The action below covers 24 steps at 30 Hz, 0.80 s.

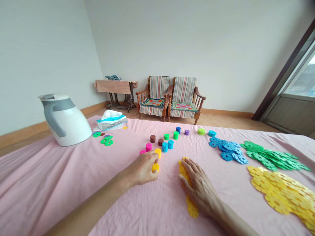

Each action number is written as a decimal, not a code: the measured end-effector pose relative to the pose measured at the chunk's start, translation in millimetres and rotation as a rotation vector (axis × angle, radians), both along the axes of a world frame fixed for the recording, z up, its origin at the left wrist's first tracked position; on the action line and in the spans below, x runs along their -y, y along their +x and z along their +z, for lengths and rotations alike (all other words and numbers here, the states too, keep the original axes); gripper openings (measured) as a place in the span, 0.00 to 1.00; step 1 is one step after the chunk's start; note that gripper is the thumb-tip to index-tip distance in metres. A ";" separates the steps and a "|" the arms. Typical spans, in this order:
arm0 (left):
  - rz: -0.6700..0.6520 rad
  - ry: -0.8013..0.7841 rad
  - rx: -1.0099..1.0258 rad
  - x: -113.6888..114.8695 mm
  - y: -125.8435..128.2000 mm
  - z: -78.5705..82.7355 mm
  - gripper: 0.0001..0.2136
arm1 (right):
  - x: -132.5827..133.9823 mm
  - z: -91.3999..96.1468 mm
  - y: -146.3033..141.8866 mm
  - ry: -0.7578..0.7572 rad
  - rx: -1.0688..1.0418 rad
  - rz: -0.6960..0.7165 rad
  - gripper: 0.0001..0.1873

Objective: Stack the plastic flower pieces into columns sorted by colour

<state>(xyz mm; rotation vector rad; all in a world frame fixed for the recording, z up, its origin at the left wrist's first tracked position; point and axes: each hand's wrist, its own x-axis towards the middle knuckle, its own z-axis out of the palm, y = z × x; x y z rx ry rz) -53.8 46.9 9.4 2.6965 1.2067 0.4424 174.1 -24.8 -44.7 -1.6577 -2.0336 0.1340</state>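
Note:
My left hand [144, 170] is curled around a small yellow stack of discs [155, 167] on the pink cloth. My right hand [197, 185] lies on a long row of yellow snowflake discs [191, 206], fingers bent over it and pressing on its upper part. Just beyond my left hand stands another yellow stack [158, 152], and beyond that a curved line of short stacks: pink [148, 147], brown [153, 138], blue [164, 147], green [175, 135] and purple [187, 132].
Loose piles of discs lie at the right: blue [228, 150], green [270, 156], yellow [285, 191]. A white kettle [64, 119] and a tissue pack [111, 120] stand at the left, with a few green discs [106, 140] beside them. Two chairs [169, 98] stand by the far wall.

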 end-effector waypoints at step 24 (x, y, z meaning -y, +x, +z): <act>-0.139 -0.170 0.112 37.2 27.3 8.3 0.05 | -24.4 5.0 43.6 0.070 -0.977 -0.333 0.30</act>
